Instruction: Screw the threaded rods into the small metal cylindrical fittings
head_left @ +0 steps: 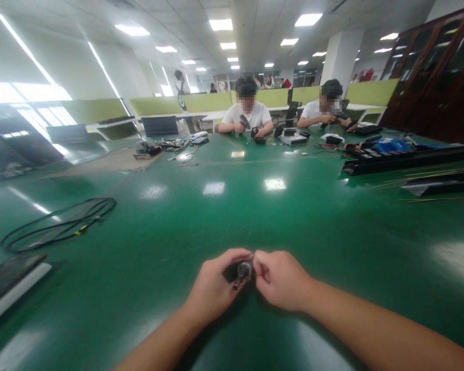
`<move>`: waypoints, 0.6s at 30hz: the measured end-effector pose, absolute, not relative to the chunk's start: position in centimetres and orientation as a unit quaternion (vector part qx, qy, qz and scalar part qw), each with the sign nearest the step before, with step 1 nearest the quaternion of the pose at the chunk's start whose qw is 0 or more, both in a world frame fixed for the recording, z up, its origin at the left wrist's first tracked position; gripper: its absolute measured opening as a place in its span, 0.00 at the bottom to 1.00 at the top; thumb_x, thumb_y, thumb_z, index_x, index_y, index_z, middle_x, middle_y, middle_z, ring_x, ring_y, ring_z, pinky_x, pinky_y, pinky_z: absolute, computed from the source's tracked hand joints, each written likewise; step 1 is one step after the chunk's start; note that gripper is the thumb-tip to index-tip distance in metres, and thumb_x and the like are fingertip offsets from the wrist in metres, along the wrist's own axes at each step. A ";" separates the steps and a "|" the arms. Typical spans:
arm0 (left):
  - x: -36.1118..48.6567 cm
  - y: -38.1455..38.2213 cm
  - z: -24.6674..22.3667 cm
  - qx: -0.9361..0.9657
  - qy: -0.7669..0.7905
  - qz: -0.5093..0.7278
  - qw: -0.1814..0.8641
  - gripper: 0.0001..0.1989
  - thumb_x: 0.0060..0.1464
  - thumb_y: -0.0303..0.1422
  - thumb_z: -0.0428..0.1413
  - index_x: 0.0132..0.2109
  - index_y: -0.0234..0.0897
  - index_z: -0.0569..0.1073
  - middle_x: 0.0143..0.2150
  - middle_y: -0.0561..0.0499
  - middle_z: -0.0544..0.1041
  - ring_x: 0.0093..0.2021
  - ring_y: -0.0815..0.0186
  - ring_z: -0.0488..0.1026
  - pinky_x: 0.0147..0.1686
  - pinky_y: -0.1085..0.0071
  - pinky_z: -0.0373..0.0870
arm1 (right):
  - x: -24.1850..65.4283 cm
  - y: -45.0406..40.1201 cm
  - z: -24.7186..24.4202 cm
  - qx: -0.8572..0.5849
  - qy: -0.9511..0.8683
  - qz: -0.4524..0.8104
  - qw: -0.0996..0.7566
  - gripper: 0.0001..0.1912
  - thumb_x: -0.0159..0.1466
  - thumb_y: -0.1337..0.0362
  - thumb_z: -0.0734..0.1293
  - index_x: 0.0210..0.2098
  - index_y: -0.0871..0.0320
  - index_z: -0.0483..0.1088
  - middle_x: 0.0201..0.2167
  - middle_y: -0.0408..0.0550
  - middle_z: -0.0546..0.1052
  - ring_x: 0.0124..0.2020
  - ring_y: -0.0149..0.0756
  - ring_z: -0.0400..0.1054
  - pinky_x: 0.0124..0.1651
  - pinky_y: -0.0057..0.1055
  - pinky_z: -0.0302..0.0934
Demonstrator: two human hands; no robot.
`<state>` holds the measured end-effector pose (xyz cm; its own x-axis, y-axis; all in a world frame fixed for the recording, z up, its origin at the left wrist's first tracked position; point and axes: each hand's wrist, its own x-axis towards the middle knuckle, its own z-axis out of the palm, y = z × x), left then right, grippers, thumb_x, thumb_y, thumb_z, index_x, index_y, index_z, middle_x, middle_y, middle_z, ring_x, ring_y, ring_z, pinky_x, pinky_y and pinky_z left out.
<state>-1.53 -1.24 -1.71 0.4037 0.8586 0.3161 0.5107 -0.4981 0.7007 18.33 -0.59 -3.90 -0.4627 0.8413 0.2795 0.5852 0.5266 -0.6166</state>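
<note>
Close to me, above the green tabletop, my left hand (212, 281) is closed around a small dark metal cylindrical part with a thin shaft (243, 272). The shaft points down and toward me, and the part's round end face shows between thumb and fingers. My right hand (282, 278) is closed in a pinch right beside the part, its fingertips at the part's right side and meeting the left fingertips. Whatever the right fingers grip, if anything, is hidden.
A coiled black cable (62, 224) lies at left, above a dark flat object with a white edge (19, 288). Black channels (394, 159) and thin rods (441, 178) lie at right. Across the table, two people work with hand tools among electronic parts (294, 136).
</note>
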 end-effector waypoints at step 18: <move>-1.6 -1.1 -1.6 0.812 0.361 0.355 0.291 0.12 0.56 0.31 0.61 0.49 0.42 0.79 0.46 0.49 0.81 0.45 0.63 0.78 0.48 0.69 0.74 | 18.6 -0.4 -4.4 -0.423 -0.825 0.256 0.275 0.07 0.56 0.70 0.65 0.28 0.55 0.61 0.22 0.38 0.70 0.23 0.30 0.62 0.28 0.26 0.49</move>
<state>-1.59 -1.12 -1.61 0.4877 0.7928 0.3655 0.3792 -0.5695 0.7293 18.56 -0.44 -4.43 -0.4911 0.8385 0.2362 0.5569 0.5107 -0.6550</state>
